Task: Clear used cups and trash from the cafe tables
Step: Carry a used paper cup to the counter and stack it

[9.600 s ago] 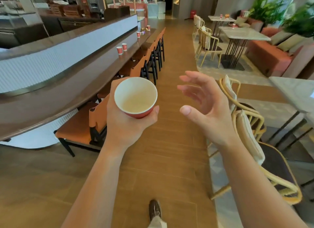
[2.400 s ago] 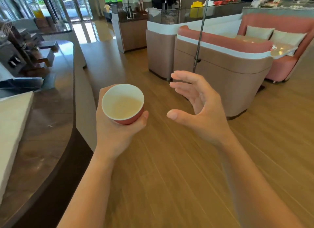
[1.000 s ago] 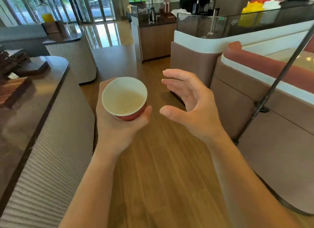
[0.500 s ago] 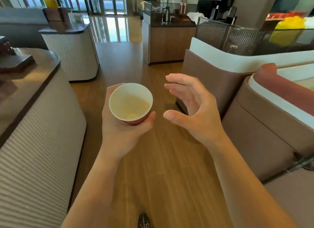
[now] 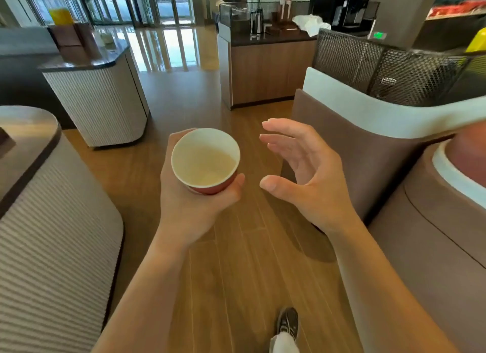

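My left hand [image 5: 194,202] grips a red paper cup [image 5: 205,162] with a white inside, held upright at chest height over the wooden floor. The cup looks nearly empty, with a pale bottom. My right hand [image 5: 310,176] hovers just to the right of the cup, palm turned toward it, fingers spread and loosely bent, holding nothing. A small gap separates its thumb from my left thumb.
A ribbed counter end [image 5: 52,221] stands close on my left, a brown booth back [image 5: 368,152] close on my right. Ahead are a white ribbed counter [image 5: 102,100] and a wooden service station [image 5: 268,71] with a flask and bags. A wooden floor aisle [image 5: 184,102] runs between them.
I have walked forward down the aisle; the counters and service station have come closer. The cup stays in my left hand and my right hand keeps the same pose.
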Demonstrator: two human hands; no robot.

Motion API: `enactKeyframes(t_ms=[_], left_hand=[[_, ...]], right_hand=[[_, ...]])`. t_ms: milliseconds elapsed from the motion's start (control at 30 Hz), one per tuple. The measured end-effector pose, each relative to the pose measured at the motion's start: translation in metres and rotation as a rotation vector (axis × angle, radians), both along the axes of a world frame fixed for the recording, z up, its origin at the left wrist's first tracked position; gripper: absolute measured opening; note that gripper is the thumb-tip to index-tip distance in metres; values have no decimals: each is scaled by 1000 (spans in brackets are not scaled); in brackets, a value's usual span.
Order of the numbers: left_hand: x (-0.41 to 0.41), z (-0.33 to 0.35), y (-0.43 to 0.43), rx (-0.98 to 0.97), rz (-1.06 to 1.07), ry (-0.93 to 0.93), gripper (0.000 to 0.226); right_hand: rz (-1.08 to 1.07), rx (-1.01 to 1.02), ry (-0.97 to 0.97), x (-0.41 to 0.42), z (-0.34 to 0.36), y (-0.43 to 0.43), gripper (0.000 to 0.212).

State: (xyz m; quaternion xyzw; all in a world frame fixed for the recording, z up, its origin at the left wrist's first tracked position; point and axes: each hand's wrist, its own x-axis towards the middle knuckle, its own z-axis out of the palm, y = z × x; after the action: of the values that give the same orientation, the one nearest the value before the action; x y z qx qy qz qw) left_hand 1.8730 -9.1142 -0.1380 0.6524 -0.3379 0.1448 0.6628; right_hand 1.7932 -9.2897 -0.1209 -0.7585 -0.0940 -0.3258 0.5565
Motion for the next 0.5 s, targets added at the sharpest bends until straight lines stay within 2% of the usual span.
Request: enactKeyframes(t_ms=[300,500], left_hand=[[155,17,-175,56,24,-77,74],[250,28,-256,49,68,-56,78]], right_hand=[[46,83,-77,163,3,-172,83],[95,74,-78,264,20,-256,81]])
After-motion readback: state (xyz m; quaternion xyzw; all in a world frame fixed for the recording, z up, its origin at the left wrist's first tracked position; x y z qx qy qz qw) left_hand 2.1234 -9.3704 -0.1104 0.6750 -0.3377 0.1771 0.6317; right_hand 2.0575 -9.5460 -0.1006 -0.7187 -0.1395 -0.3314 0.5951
